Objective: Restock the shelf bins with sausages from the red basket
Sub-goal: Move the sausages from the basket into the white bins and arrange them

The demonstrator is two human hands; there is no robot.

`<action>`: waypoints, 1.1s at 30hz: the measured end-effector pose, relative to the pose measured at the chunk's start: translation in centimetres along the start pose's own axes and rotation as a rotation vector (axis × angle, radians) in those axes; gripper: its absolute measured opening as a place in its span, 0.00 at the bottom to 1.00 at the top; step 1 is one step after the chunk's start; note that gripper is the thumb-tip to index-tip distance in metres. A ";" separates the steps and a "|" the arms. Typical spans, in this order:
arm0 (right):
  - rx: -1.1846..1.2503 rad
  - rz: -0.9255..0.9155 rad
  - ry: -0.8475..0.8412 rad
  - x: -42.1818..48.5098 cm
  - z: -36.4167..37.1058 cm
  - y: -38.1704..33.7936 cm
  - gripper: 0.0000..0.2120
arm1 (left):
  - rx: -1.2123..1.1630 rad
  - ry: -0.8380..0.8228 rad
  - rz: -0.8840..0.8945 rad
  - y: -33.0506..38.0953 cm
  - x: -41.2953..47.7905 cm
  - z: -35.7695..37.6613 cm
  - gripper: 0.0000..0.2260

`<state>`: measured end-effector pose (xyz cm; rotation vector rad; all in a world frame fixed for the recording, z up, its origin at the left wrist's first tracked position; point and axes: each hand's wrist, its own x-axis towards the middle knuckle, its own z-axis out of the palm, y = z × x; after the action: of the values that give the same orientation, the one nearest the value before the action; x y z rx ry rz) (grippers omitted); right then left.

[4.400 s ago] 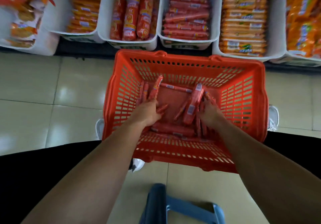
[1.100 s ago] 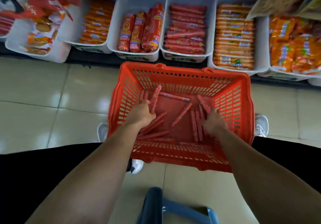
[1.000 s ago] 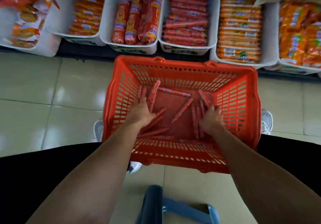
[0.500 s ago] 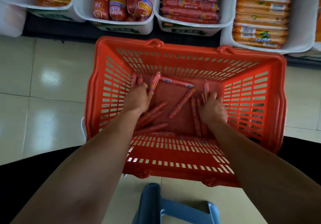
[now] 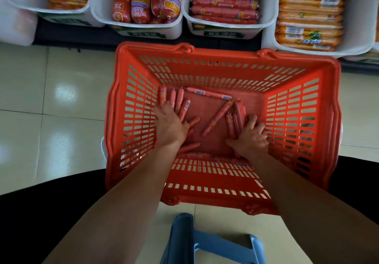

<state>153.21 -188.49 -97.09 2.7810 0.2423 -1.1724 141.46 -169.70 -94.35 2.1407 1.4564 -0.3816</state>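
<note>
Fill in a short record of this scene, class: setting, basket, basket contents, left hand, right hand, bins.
setting: tiled floor in front of low shelf bins
basket: red, slotted, on the floor
contents: thin red sausages, loose on the bottom
left hand: spread flat over sausages at the left
right hand: spread flat over sausages at the right
bins: white, stocked with red and orange sausages

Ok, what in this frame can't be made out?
- Head view: whether the left hand or right hand grips any sausages; palms face down and cover them.
- Sausages along the red basket near wall, hidden behind its slats and the wrists.
- White bins: backs cut off by the top edge.
- Bin label text: too small.
</note>
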 end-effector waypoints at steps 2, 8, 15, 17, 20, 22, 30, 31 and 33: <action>0.006 -0.011 -0.003 0.2 0.1 0.1 0.61 | -0.140 -0.060 -0.035 -0.1 0.3 0.2 0.42; 0.126 -0.037 0.070 0.2 0.4 -0.6 0.56 | -0.028 -0.098 -0.091 -1.2 0.1 0.9 0.46; 0.207 -0.107 0.041 -0.7 0.9 -2.1 0.39 | -0.123 -0.232 -0.191 -2.6 1.2 1.0 0.52; 0.229 -0.108 0.031 -0.9 0.9 -2.3 0.36 | -0.183 -0.253 -0.181 -3.0 1.4 1.0 0.46; 0.260 -0.109 0.014 -0.6 0.4 -2.1 0.34 | -0.249 -0.244 -0.195 -2.9 2.0 1.1 0.33; 0.263 -0.117 0.019 -0.3 0.0 -1.9 0.33 | -0.320 -0.225 -0.221 -2.5 2.3 1.0 0.30; 0.420 -0.041 0.079 0.8 -1.2 -4.7 0.32 | -0.415 -0.058 -0.143 0.3 4.0 0.8 0.39; 0.479 -0.059 0.086 1.0 -1.4 -5.0 0.32 | -0.414 -0.054 -0.159 0.7 4.5 0.7 0.41; 0.566 -0.102 0.107 0.9 -1.2 -5.9 0.35 | -0.362 -0.089 -0.224 1.3 5.1 0.5 0.47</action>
<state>153.59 -182.44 -97.19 3.3586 0.0660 -1.2807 144.62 -166.37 -97.01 1.6639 1.5828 -0.2649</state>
